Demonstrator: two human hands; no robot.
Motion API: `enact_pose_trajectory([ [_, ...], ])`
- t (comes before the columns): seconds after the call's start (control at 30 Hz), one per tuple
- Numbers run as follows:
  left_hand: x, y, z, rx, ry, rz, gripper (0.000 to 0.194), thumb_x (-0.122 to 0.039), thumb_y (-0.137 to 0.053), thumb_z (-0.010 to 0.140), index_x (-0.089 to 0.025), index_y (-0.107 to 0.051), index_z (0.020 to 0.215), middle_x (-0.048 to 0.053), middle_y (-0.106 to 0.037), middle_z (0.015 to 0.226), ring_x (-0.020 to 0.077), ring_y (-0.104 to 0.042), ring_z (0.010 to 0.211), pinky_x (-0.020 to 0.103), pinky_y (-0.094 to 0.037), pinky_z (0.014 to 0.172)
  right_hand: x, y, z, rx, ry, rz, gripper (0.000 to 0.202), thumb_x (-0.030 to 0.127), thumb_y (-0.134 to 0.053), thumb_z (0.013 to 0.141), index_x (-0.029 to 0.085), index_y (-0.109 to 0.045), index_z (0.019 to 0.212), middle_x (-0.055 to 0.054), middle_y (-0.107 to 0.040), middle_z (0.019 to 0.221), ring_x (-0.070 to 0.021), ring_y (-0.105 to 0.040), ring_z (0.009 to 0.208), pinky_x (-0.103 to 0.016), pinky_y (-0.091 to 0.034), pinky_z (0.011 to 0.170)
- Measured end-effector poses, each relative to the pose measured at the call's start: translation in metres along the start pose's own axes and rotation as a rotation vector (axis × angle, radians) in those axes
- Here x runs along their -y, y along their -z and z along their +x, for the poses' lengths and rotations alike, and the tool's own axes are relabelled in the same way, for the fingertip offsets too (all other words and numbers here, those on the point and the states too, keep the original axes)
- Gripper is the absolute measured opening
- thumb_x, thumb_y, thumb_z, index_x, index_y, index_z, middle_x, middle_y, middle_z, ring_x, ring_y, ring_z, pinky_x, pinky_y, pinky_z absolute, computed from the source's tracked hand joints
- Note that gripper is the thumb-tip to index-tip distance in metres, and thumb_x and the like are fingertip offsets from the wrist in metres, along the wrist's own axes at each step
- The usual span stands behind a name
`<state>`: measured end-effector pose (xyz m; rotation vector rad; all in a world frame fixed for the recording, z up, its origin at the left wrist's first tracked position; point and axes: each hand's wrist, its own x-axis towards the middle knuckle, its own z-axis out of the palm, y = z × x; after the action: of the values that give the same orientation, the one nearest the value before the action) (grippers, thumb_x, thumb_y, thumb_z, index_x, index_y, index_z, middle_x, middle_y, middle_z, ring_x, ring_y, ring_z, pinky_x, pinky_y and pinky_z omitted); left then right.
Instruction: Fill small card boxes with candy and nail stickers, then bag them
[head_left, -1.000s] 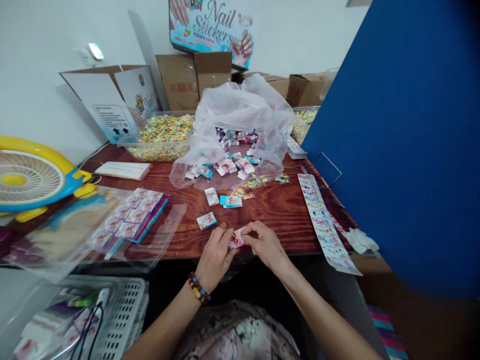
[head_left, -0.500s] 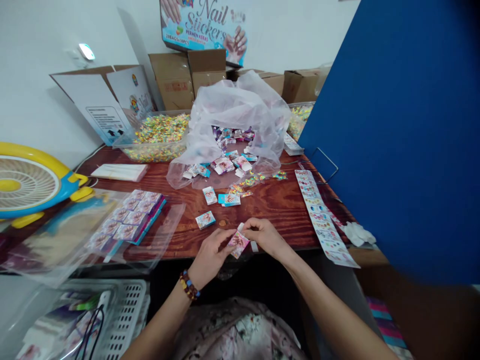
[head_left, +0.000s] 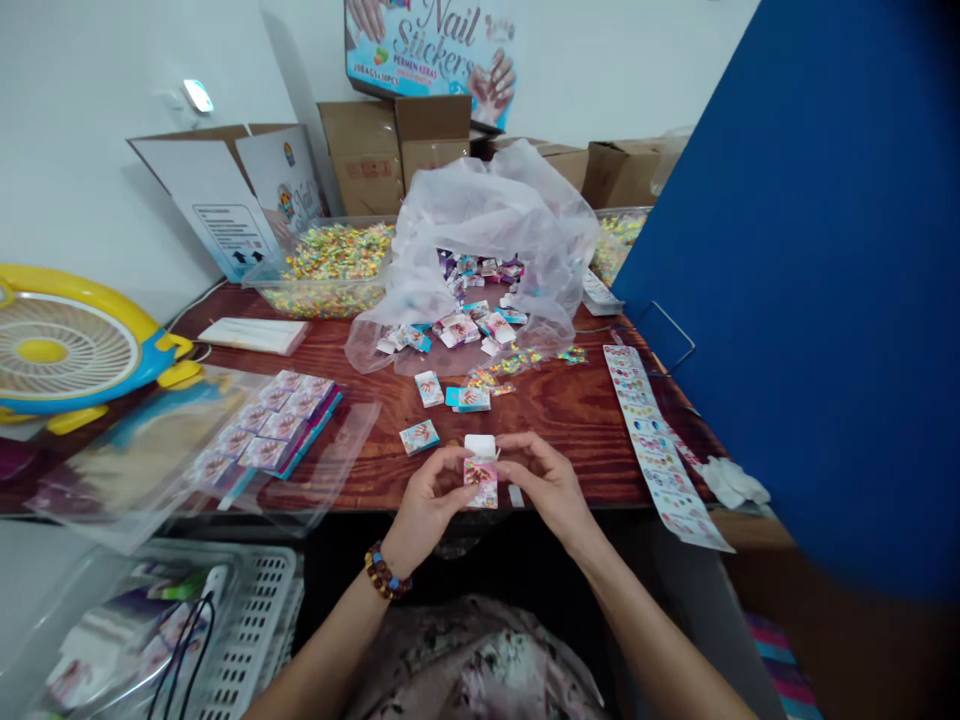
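Observation:
In front of me at the table's near edge is a small pink candy box (head_left: 481,484) with its white top flap raised. My left hand (head_left: 427,502) pinches its left side, thumb across the front. The fingertips of my right hand (head_left: 551,490) close on its right upper edge, by a small white side flap. Just beyond lie a blue box (head_left: 419,436), a white-and-blue box (head_left: 429,389) and another blue box (head_left: 472,399) with its flap out. A small white piece (head_left: 516,496) rests by my right hand.
A clear plastic bag (head_left: 495,200) spills small boxes at the back. Tubs of colourful candy (head_left: 330,270) stand behind. Stacked boxes (head_left: 281,425) and a yellow fan (head_left: 67,350) are left; a sticker strip (head_left: 652,440) and blue panel (head_left: 787,300) are right.
The pink box has turned from tilted to upright, and its white top flap now stands fully in sight. My right hand has shifted to the box's right edge. The whole view has swung slightly left.

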<state>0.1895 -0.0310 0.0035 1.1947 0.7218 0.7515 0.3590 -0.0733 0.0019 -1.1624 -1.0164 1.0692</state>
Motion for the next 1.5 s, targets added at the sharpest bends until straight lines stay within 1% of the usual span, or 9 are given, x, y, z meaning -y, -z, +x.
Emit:
enact_pose_trajectory([
  [0.1,-0.001,-0.002,-0.002,0.008,-0.009,-0.028,0.035,-0.029,-0.073,0.076,-0.019,-0.057,0.105,0.003,-0.065,0.097,0.0161,-0.063,0.087,0.028,-0.054,0.075,-0.005,-0.005,-0.004,-0.027,0.053,-0.092,0.017,0.033,-0.073,0.076,0.024,-0.07,0.09,0.0,-0.071,0.086,-0.0176,-0.066,0.08,-0.028,-0.051,0.075],
  [0.37,-0.004,-0.006,-0.009,0.025,-0.054,0.058,0.027,-0.026,-0.068,0.081,-0.02,-0.056,0.105,0.0,-0.065,0.093,0.0124,-0.062,0.082,0.023,-0.051,0.073,0.007,0.002,-0.001,0.068,0.268,-0.305,0.014,0.029,-0.062,0.087,0.022,-0.072,0.08,-0.004,-0.068,0.094,-0.0178,-0.064,0.087,-0.029,-0.05,0.08],
  [0.47,-0.006,-0.007,-0.01,0.038,-0.084,0.059,0.024,-0.025,-0.066,0.083,-0.02,-0.055,0.103,-0.001,-0.064,0.092,0.0115,-0.061,0.082,0.023,-0.049,0.075,0.011,0.003,-0.003,0.099,0.246,-0.31,0.011,0.026,-0.06,0.089,0.023,-0.069,0.093,-0.003,-0.067,0.089,-0.0162,-0.064,0.082,-0.027,-0.049,0.075],
  [0.57,-0.006,-0.007,-0.012,0.029,-0.101,0.063,0.025,-0.024,-0.065,0.084,-0.02,-0.052,0.104,0.0,-0.063,0.093,0.0119,-0.061,0.082,0.024,-0.049,0.075,0.018,0.003,-0.003,0.136,0.222,-0.313,0.019,0.026,-0.059,0.09,0.024,-0.065,0.108,-0.003,-0.068,0.094,-0.0162,-0.064,0.086,-0.027,-0.049,0.076],
  [0.73,-0.008,-0.006,-0.014,0.009,-0.12,0.132,0.026,-0.024,-0.066,0.083,-0.021,-0.049,0.103,0.001,-0.062,0.096,0.014,-0.061,0.086,0.027,-0.049,0.079,0.04,0.005,0.007,0.239,0.169,-0.352,0.02,0.029,-0.055,0.091,0.019,-0.069,0.081,-0.004,-0.069,0.089,-0.0162,-0.063,0.082,-0.027,-0.047,0.075],
  [0.9,-0.013,-0.006,-0.015,0.005,-0.112,0.136,0.027,-0.025,-0.067,0.083,-0.021,-0.046,0.1,-0.001,-0.061,0.091,0.0127,-0.061,0.082,0.026,-0.048,0.077,0.055,0.004,0.01,0.372,-0.032,-0.383,0.013,0.028,-0.062,0.085,0.02,-0.071,0.089,-0.002,-0.073,0.088,-0.0166,-0.065,0.078,-0.026,-0.048,0.071],
  [1.2,-0.016,-0.002,-0.015,0.102,-0.114,0.171,0.025,-0.022,-0.064,0.084,-0.021,-0.045,0.101,0.002,-0.065,0.093,0.0143,-0.062,0.085,0.028,-0.048,0.078,0.058,0.006,0.009,0.325,-0.091,-0.37,0.015,0.027,-0.064,0.08,0.019,-0.075,0.082,-0.001,-0.073,0.075,-0.0146,-0.063,0.067,-0.024,-0.046,0.064],
  [1.37,-0.016,-0.001,-0.015,0.102,-0.105,0.2,0.025,-0.021,-0.064,0.084,-0.021,-0.046,0.101,0.001,-0.064,0.091,0.0139,-0.061,0.084,0.027,-0.047,0.076,0.057,0.006,0.008,0.317,-0.001,-0.446,0.015,0.024,-0.062,0.081,0.022,-0.077,0.083,0.001,-0.073,0.072,-0.0143,-0.064,0.063,-0.023,-0.047,0.06],
  [1.5,-0.014,-0.002,-0.015,0.077,-0.088,0.18,0.029,-0.021,-0.066,0.082,-0.021,-0.047,0.103,-0.001,-0.061,0.088,0.0122,-0.059,0.079,0.025,-0.046,0.073,0.054,0.008,0.004,0.366,0.093,-0.517,0.021,0.022,-0.059,0.086,0.027,-0.077,0.095,0.002,-0.077,0.08,-0.0172,-0.069,0.071,-0.026,-0.053,0.065],
])
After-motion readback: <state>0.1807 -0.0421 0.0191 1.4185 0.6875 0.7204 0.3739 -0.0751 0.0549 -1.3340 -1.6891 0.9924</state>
